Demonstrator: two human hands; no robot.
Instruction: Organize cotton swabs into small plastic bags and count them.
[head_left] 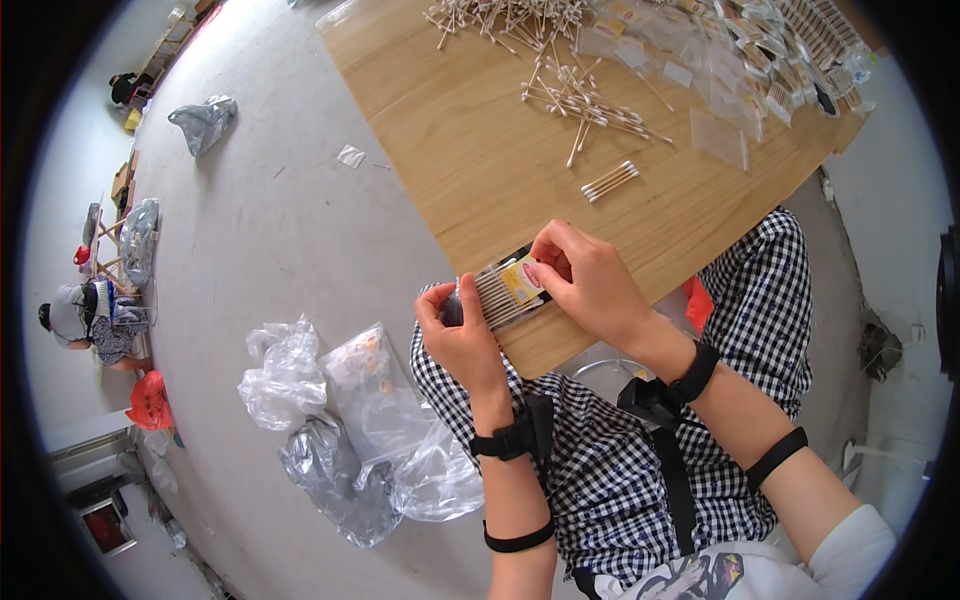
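A clear packet of cotton swabs (497, 298), with a yellow and black label, is held over the table's near left corner. My left hand (460, 335) grips its left end, thumb along the front. At the packet's right end my right hand (590, 280) pinches the label side between thumb and curled fingers. A short row of loose cotton swabs (610, 182) lies on the wooden table (430, 120) beyond my right hand. Farther back are a loose heap of swabs (590, 105) and a bigger pile (510, 15) at the far edge.
Empty clear sachets (718, 140) and many filled swab packets (800, 60) cover the table's far right. On the floor to the left lie crumpled plastic bags (345, 480) and a grey bag (203, 125). Another person (85, 315) sits at the far left.
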